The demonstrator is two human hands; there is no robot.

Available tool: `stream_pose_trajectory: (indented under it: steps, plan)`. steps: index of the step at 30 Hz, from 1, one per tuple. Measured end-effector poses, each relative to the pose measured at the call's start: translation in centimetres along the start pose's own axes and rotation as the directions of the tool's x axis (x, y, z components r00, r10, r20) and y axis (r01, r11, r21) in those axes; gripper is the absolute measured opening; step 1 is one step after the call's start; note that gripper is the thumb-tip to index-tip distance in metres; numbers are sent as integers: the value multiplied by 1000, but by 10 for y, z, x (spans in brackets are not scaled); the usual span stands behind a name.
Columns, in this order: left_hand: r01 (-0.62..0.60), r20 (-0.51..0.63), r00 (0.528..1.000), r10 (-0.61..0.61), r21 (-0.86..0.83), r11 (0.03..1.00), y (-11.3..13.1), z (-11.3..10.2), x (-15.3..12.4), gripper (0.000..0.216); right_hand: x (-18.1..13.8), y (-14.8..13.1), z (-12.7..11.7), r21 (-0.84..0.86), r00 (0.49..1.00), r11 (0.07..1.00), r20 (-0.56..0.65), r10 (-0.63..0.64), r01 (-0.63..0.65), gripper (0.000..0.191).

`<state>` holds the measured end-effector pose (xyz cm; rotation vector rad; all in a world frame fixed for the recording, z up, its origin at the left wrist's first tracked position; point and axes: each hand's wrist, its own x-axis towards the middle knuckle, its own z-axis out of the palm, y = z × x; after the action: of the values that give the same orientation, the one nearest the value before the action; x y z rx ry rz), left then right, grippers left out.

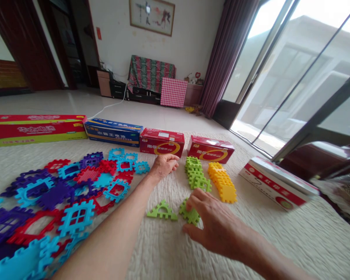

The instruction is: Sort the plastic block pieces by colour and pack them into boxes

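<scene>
My left hand (165, 166) is closed, its fingers curled in, just in front of a red box (161, 143); nothing shows in it. My right hand (211, 219) reaches over a green square interlocking building piece (191, 214). Its fingertips overlap the piece's upper edge, while the thumb is apart from them at the lower edge. Left of that lies a green triangular piece (162, 212). Behind my right hand, green pieces (196, 173) lie in an overlapping row, beside a similar row of yellow pieces (223, 182).
A spread of purple, red and light-blue pieces (76, 217) covers the left of the quilted mat (160, 252). Behind it stand a long red box (37, 130) and a blue box (113, 132). Another red box (210, 149) and a white-and-red box (277, 182) stand toward the right.
</scene>
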<state>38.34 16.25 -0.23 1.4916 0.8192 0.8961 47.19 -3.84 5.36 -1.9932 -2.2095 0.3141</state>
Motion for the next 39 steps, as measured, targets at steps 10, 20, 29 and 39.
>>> stream_pose_trajectory:
  steps: [10,20,29,39]
  plan:
    - [3,-3,1000,-3,-10,1000,1,0,-1,23,9,27,-20,-21,968,991,-210,-135,133,33]
    - [1,-7,1000,-1,-9,1000,1,0,0,22,13,10,0,75,931,948,-223,-288,311,23]
    - [9,-14,1000,-9,14,1000,4,1,-1,23,22,-24,23,110,933,930,-114,-340,352,27]
    - [6,-11,1000,-6,-2,1000,1,0,-1,21,15,-3,7,96,945,946,-137,-297,311,33]
